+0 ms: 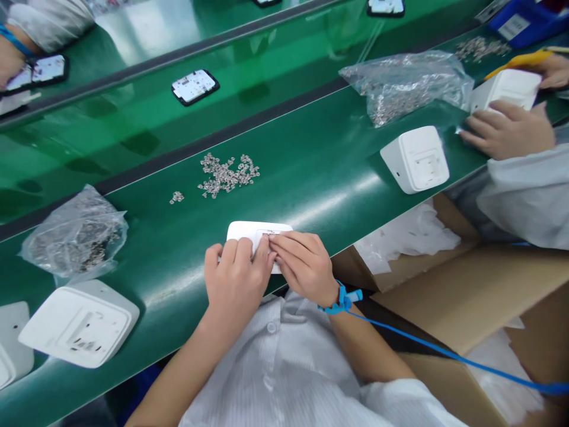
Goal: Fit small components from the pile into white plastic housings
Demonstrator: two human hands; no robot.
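A white plastic housing (243, 230) lies at the front edge of the green bench, right below my hands. My left hand (237, 267) grips it, fingers bent over its face and thumb and fingertip pressed at the recessed panel. My right hand (306, 264) is closed, its fingertips together at the same recess. Whatever small part may be between these fingertips is hidden. Beyond the housing lies a scattered pile of small metal pieces (226, 176), with a smaller cluster (176, 197) to its left. A blue wrist strap (340, 298) with a cord circles my right wrist.
Left are a clear bag of metal pieces (80, 237) and more white housings (84, 323). Right are another housing (422, 159), another bag (406, 86) and a co-worker's hands (511, 127) on a housing. Behind runs a belt with a circuit-board unit (195, 87). Cardboard boxes (466, 296) stand below right.
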